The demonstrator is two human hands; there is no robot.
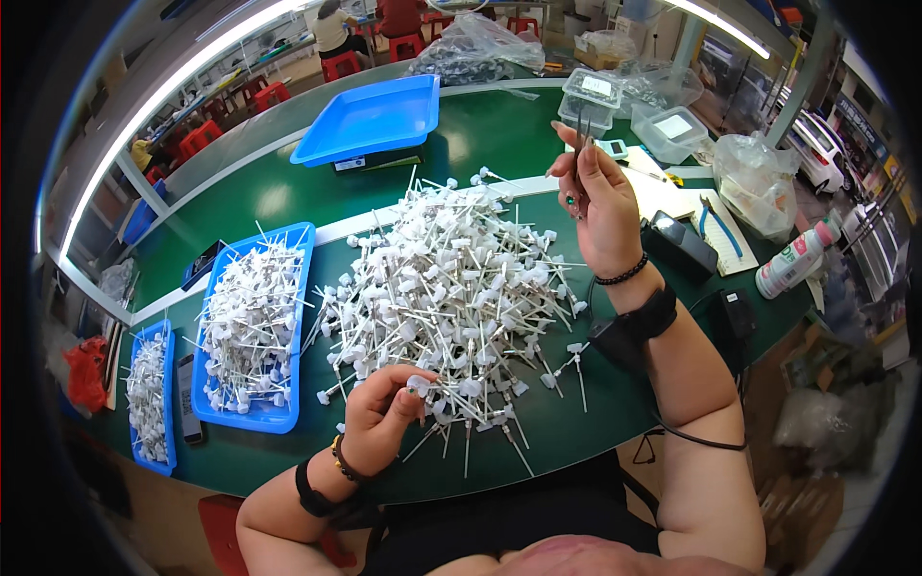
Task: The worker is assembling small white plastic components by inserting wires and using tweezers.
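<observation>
A large heap of small white plastic parts with thin stems [451, 278] covers the middle of the green table [605, 413]. My left hand [377, 422], at the heap's near edge, pinches one white plastic part [418, 383] between thumb and fingertips. Raised over the far right side of the heap, my right hand [607, 216] grips dark tweezers [580, 144] with their tips pointing up. To the left stand a blue tray [200, 398] and a narrower blue tray [170, 437], both filled with the same kind of part.
A blue tray [370, 120] rests on a dark box at the back. A phone [188, 394] lies between the filled trays. Pliers [718, 223], a black box-shaped device [682, 245], a bottle [797, 259] and clear containers [669, 132] are at right. A cable hangs by my right arm.
</observation>
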